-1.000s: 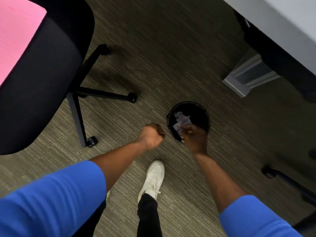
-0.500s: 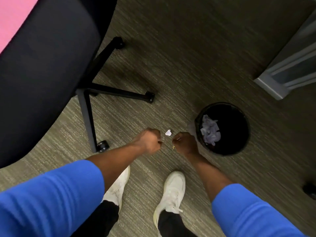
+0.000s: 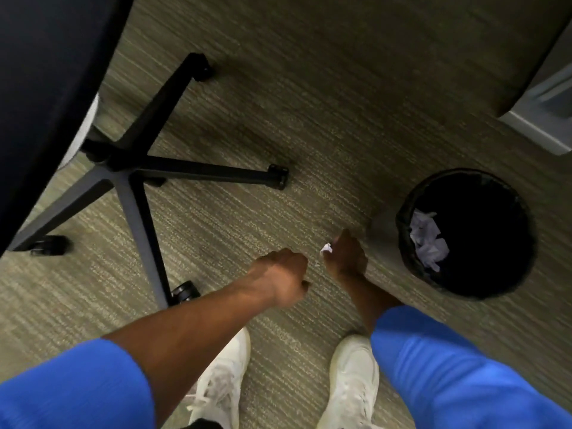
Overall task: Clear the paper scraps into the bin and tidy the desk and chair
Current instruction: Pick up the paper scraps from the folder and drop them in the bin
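**One last scrap, a short reach from the bin**

At the far left of the frame the black chair (image 3: 52, 97) looms over its star base, castors on the carpet (image 3: 325, 88). Moving right, my left hand (image 3: 283, 281) hangs low at centre, curled into a loose fist; I cannot tell whether anything is inside it. Just beside it, my right hand (image 3: 346, 258) is closed down to a narrow pinch on a small paper scrap (image 3: 326, 248), which peeks out white and crumpled at my fingertips, just above the floor.

I judge this scrap weighs almost nothing and is soft and limp, so it wants a light fingertip pinch across the crumpled body; squeezing harder only flattens it, and it could flutter aside if I let go too high.

Further right, near my right hand but not touching it, stands the round black bin (image 3: 523, 230) with a dark liner. A pile of pale, torn, crumpled scraps (image 3: 428, 243) lies inside against its left wall. At the upper right edge a grey desk leg (image 3: 538, 125) shows.
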`<move>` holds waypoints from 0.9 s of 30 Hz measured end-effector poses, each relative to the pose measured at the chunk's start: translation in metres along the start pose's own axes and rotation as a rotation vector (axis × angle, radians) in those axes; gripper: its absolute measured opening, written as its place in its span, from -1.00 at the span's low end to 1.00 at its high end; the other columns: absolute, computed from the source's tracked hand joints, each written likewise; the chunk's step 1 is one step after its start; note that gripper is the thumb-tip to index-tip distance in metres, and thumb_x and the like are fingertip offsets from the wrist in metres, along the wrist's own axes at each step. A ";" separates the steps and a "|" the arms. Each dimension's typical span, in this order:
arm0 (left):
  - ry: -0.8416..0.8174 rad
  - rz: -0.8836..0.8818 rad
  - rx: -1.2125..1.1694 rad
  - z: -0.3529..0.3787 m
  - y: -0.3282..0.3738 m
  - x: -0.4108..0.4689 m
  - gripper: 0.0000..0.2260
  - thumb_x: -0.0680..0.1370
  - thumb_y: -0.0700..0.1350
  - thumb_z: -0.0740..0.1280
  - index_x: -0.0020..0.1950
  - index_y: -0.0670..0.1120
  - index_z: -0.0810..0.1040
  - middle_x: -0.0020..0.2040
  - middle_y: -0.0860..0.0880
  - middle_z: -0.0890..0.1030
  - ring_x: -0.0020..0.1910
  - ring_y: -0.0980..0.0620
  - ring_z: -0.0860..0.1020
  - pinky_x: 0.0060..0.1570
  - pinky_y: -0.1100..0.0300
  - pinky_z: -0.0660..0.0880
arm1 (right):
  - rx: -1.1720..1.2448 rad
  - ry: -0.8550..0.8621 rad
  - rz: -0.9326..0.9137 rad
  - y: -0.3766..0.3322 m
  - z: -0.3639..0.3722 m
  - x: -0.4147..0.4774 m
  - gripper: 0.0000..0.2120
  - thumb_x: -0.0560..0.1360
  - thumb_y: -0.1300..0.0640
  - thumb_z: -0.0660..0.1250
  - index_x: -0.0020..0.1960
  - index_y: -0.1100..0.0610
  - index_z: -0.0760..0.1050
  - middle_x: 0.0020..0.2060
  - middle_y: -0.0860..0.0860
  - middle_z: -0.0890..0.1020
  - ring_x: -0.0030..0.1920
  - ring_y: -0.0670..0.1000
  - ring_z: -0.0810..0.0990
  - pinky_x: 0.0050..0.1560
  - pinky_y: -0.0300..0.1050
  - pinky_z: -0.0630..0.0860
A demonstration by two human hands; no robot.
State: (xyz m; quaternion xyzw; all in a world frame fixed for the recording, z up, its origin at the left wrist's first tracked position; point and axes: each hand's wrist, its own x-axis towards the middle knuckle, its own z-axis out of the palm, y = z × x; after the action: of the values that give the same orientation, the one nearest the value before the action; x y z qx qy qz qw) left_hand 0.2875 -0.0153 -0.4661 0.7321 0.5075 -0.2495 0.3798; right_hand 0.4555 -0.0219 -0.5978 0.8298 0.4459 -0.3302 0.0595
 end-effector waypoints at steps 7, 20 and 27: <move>-0.003 -0.019 -0.002 -0.018 -0.003 0.022 -0.65 0.64 0.14 0.36 0.33 -0.02 0.58 0.33 -0.10 0.64 0.29 -0.19 0.64 0.27 -0.09 0.62 | 0.131 -0.011 -0.042 0.001 0.008 0.007 -0.79 0.56 0.15 0.38 0.17 0.08 0.65 0.19 0.16 0.71 0.24 0.22 0.67 0.17 0.03 0.58; 0.014 0.036 -0.032 -0.045 0.026 -0.047 -0.73 0.63 0.06 0.36 0.22 -0.06 0.63 0.19 -0.11 0.71 0.13 -0.16 0.70 0.17 -0.06 0.68 | 0.372 0.184 -0.136 0.005 -0.070 -0.090 -0.89 0.43 0.15 0.55 -0.07 0.06 0.65 -0.12 0.05 0.79 -0.05 0.15 0.75 -0.05 -0.01 0.59; 0.008 -0.036 -0.166 -0.066 0.048 -0.098 -0.80 0.63 0.09 0.46 0.05 -0.03 0.72 -0.01 0.01 0.76 -0.04 0.00 0.72 0.12 -0.03 0.70 | 0.421 0.247 -0.135 0.009 -0.153 -0.142 -0.90 0.47 0.12 0.53 -0.05 0.00 0.63 -0.20 -0.02 0.77 -0.13 0.04 0.76 -0.06 -0.04 0.64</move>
State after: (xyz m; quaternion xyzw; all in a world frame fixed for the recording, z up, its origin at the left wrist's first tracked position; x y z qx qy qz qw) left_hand 0.2958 -0.0257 -0.3388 0.6899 0.5409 -0.2106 0.4326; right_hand 0.4841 -0.0670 -0.3952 0.8264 0.4255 -0.3152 -0.1916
